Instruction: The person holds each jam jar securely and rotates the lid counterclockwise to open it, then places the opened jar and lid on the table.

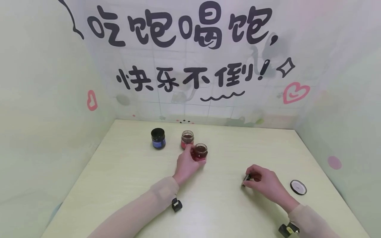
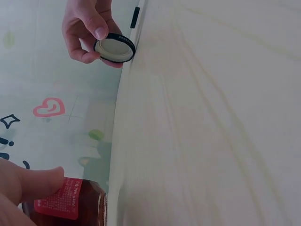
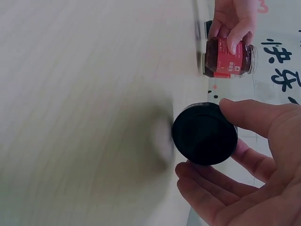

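My left hand (image 1: 186, 166) grips a lidless glass jar (image 1: 201, 153) with a red label and dark reddish-brown contents. Its thumb lies across the label (image 2: 59, 200) in the left wrist view. Over on the right, my right hand (image 1: 266, 183) pinches a round black jar lid (image 3: 204, 134) between thumb and fingers. The lid is tilted up on its edge, low over the table; the left wrist view shows its pale inside. Just behind the gripped jar stands a second lidless jar (image 1: 187, 138) with a red label, its lower part partly hidden by my left hand.
A blue-labelled jar (image 1: 158, 138) with a black lid stands at the back left. Another lid (image 1: 298, 187) lies on the table right of my right hand, pale inside facing up. Cloth walls with printed writing (image 1: 178, 79) enclose the pale table (image 1: 226, 211) at the back and sides.
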`<state>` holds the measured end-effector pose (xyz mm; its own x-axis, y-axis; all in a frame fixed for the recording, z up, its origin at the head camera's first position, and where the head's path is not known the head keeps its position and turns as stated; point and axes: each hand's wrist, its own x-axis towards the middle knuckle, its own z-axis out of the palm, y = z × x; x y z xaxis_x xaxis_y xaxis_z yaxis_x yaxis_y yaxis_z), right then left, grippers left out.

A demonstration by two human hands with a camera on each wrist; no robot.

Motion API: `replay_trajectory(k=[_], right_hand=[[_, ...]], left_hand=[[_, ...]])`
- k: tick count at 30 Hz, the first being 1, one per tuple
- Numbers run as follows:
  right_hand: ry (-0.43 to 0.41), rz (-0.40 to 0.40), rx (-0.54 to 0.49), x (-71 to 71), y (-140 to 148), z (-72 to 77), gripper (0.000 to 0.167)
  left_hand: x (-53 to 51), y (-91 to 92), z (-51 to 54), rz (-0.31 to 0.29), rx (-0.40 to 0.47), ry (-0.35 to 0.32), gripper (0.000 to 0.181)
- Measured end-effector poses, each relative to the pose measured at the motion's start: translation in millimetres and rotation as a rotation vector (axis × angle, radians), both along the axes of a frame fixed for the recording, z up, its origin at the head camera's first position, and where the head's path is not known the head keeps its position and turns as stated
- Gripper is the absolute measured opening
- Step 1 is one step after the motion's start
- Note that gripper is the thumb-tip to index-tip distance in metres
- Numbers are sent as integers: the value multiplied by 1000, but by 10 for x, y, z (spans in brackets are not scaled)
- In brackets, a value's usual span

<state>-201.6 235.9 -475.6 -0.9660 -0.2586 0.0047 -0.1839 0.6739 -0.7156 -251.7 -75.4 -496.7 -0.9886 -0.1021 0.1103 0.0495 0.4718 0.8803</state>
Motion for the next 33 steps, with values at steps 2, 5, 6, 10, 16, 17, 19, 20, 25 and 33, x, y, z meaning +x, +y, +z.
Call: replay_trajectory(k=[2,5,6,10,16,17,19,20,25,33], right_hand=[[11,-13,17,4,39,-10,26],[39,-30,55,12,82,-38,26],[47,-35,67,17,93,-48,26],[66,-54,89,45,130,-82,26],[82,-80,144,133,250,-102,29],[93,-82,163,150,279,-106,30],[107,-86,180,180,336,-114,31],[117,-86,189,190,360,-116,33],[166,-60,220,201,444,-117,55],[262,22,358,166,494,-110,64]], left_hand=[[-17,12,-8,4,0,-2,62],[-34,20,-24,7,-4,-9,62],[-39,21,-32,8,-3,-12,62],[-59,25,-67,8,-3,-17,62],[-92,51,-105,0,8,-13,61],[-96,58,-106,-4,8,-14,61],[-103,73,-102,-7,8,-17,61],[-105,79,-97,-6,6,-17,60],[-111,93,-60,5,14,-13,60],[-140,87,-51,4,18,-8,61]])
